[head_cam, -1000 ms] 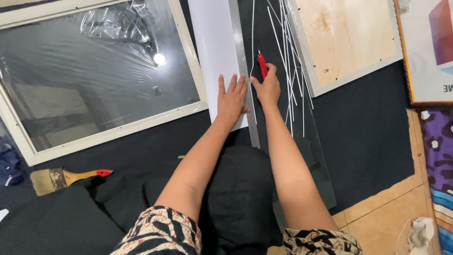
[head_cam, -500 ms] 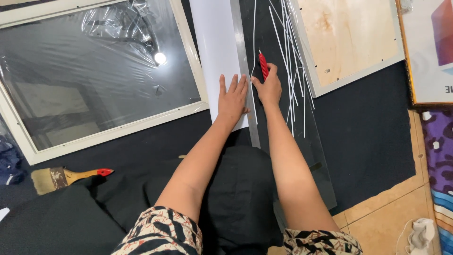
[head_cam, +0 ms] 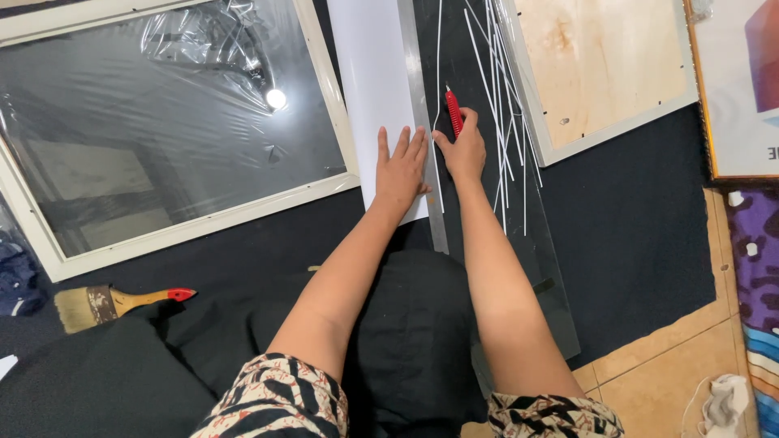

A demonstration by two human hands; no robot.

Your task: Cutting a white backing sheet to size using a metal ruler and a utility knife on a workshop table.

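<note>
Gripping a red cutter (head_cam: 454,113), right hand (head_cam: 466,150) — blade tip seemingly hidden.

We see a red knife (head_cam: 454,113), a white sheet (head_cam: 375,81), thin white strips (head_cam: 499,97) and a black cloth (head_cam: 633,243). The brush (head_cam: 105,302) has a red tip. Our sleeves (head_cam: 276,401) have black, white and brown swirls.

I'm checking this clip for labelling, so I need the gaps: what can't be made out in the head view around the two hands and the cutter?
- Cutter blade: its tip is too small to see whether it touches the sheet.
- Right hand: its fingers hide the cutter's lower body.
- White sheet and metal ruler: cut off by the top edge.
- Left hand: palm contact hidden underneath.
</note>
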